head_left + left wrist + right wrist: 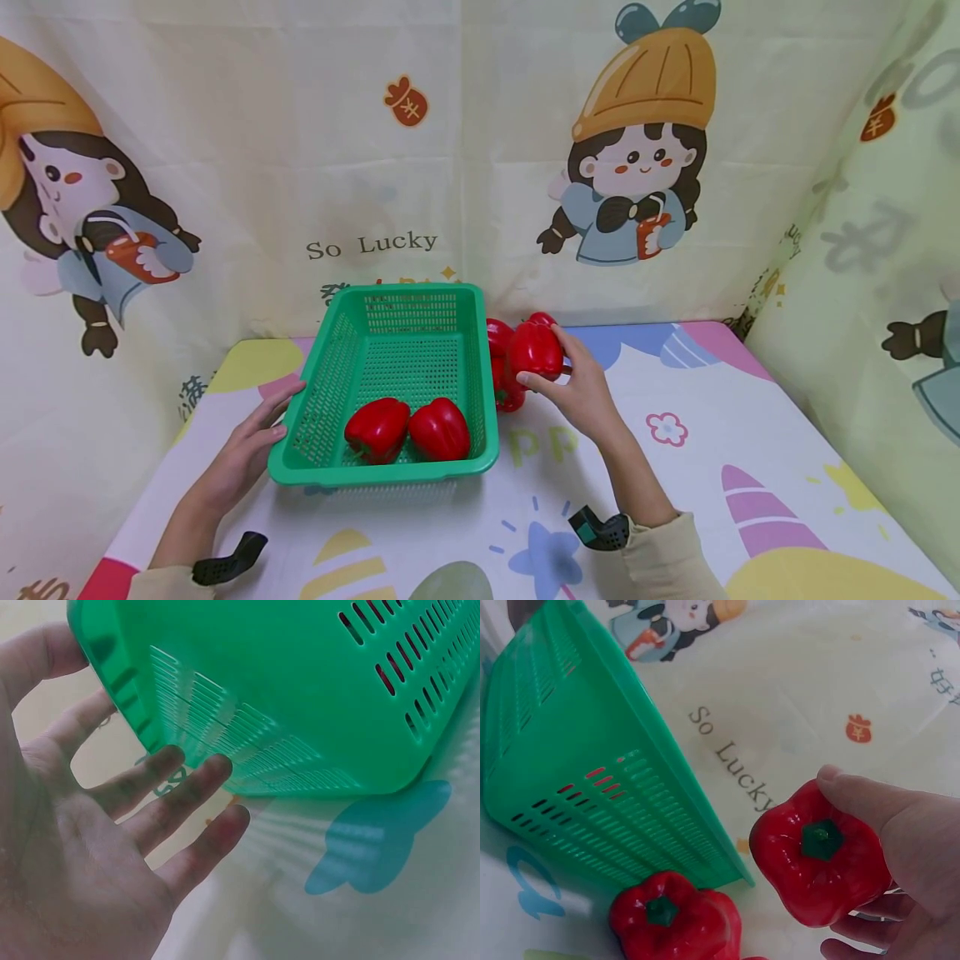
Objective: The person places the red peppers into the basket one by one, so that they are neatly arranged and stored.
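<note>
**Right hand holds a pepper beside the basket; left hand flat at the basket's corner**

The surface [750,433], under a printed pastel cloth, carries everything; a cartoon-print curtain [300,125] hangs behind it, beyond both your hands.

The green basket [330,392] sits between your hands. Your left hand [251,442] lies at its near left corner. The left wrist view shows the fingers [187,802] straight and spread, with the tips at the slotted wall; they grasp nothing, and I cannot tell whether they actually touch it.

Two red peppers [408,429] lie side by side in the basket's near end, between your two wrists.

Your right hand [581,392] is just beyond the basket's far right corner, raised off the surface. Its thumb and fingers are wrapped around a held pepper [817,855], stem end facing the wrist camera.

More loose peppers [675,915] rest on the surface below and to the left of that hand, close against the basket's outer wall.
</note>
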Action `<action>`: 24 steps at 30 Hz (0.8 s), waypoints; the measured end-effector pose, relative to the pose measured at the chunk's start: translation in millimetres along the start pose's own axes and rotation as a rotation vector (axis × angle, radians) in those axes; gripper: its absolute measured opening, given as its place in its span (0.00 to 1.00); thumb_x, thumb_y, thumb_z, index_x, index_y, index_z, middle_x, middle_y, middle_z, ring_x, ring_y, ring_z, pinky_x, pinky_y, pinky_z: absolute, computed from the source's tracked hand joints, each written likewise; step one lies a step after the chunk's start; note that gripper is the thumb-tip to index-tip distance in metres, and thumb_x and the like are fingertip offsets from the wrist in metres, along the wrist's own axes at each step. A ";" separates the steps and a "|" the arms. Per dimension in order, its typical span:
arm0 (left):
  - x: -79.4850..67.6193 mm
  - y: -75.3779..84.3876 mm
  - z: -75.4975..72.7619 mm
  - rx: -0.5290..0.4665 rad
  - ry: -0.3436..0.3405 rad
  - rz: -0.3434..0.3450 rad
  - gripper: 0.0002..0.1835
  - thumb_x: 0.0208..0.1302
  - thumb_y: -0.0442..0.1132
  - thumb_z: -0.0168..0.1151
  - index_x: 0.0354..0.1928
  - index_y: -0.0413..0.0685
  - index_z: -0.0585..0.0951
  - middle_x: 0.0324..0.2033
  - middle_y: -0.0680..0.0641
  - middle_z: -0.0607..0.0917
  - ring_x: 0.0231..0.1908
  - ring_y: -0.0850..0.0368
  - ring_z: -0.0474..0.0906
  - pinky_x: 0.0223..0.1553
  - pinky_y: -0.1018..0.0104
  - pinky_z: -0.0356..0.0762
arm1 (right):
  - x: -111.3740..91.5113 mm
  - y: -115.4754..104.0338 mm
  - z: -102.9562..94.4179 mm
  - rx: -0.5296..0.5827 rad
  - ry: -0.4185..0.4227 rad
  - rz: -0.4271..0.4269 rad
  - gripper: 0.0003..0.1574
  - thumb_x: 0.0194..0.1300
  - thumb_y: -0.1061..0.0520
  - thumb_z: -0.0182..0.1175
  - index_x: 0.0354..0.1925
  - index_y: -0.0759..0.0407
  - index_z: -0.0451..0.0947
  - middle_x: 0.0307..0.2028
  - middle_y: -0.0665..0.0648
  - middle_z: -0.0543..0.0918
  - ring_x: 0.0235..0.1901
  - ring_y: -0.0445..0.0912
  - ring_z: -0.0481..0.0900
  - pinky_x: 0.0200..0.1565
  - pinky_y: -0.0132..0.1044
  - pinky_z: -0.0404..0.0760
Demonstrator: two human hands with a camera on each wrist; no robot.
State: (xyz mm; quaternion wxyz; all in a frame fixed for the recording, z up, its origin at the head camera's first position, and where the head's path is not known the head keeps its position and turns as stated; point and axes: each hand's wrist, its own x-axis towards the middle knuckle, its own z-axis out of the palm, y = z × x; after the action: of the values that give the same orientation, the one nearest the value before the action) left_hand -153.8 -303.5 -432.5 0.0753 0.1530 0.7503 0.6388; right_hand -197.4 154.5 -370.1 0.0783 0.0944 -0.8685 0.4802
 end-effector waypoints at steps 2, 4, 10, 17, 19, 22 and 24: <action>0.1 -0.7 -0.1 0.014 0.007 -0.006 0.28 0.77 0.40 0.36 0.76 0.53 0.50 0.74 0.57 0.51 0.61 0.81 0.57 0.54 0.81 0.67 | -0.4 -1.5 0.1 0.010 -0.004 -0.017 0.57 0.53 0.44 0.72 0.74 0.48 0.54 0.68 0.56 0.65 0.63 0.55 0.67 0.49 0.50 0.82; 0.1 -1.3 -0.2 0.028 0.011 -0.011 0.28 0.77 0.41 0.36 0.76 0.54 0.50 0.74 0.56 0.50 0.62 0.80 0.56 0.54 0.81 0.67 | -1.1 -3.7 0.2 0.017 -0.006 -0.039 0.56 0.53 0.45 0.72 0.73 0.48 0.56 0.68 0.55 0.66 0.62 0.54 0.68 0.49 0.50 0.82; -0.2 -3.0 -1.4 0.029 0.006 -0.016 0.29 0.77 0.41 0.36 0.76 0.55 0.50 0.75 0.56 0.50 0.62 0.79 0.54 0.54 0.81 0.67 | -2.7 -9.8 0.8 0.010 -0.015 -0.066 0.55 0.53 0.45 0.72 0.73 0.50 0.57 0.67 0.56 0.66 0.62 0.55 0.68 0.50 0.50 0.82; -1.7 -2.6 -1.9 -0.032 -0.014 0.009 0.29 0.76 0.39 0.35 0.76 0.53 0.49 0.74 0.57 0.50 0.62 0.80 0.56 0.55 0.80 0.66 | -1.6 -16.6 2.8 0.015 -0.040 -0.050 0.55 0.52 0.46 0.72 0.73 0.50 0.56 0.67 0.56 0.66 0.62 0.55 0.68 0.49 0.51 0.82; -1.8 -2.9 -1.5 -0.034 -0.019 0.022 0.28 0.76 0.38 0.35 0.76 0.52 0.49 0.74 0.57 0.50 0.63 0.80 0.56 0.55 0.80 0.66 | 0.1 -19.3 3.7 0.015 -0.053 -0.053 0.55 0.52 0.46 0.72 0.73 0.49 0.56 0.66 0.56 0.67 0.62 0.55 0.69 0.48 0.50 0.82; -1.5 -2.7 -1.1 -0.025 -0.018 0.033 0.28 0.76 0.38 0.36 0.76 0.50 0.50 0.73 0.57 0.51 0.63 0.80 0.55 0.56 0.82 0.64 | 2.7 -23.6 5.1 0.008 -0.063 -0.069 0.55 0.52 0.44 0.72 0.73 0.46 0.57 0.66 0.56 0.67 0.62 0.55 0.69 0.47 0.49 0.83; -0.8 -1.6 -0.8 -0.011 -0.010 0.028 0.28 0.76 0.39 0.36 0.76 0.50 0.51 0.73 0.58 0.52 0.63 0.80 0.55 0.55 0.83 0.63 | 4.2 -26.5 5.8 0.011 -0.058 -0.086 0.53 0.53 0.44 0.72 0.72 0.45 0.58 0.66 0.55 0.68 0.62 0.55 0.69 0.47 0.49 0.83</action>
State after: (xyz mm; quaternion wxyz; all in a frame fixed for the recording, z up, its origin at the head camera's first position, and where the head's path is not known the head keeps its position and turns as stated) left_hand -153.6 -304.7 -434.0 0.0708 0.1661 0.7441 0.6432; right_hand -195.4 135.3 -350.5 0.0733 0.1457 -0.8631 0.4781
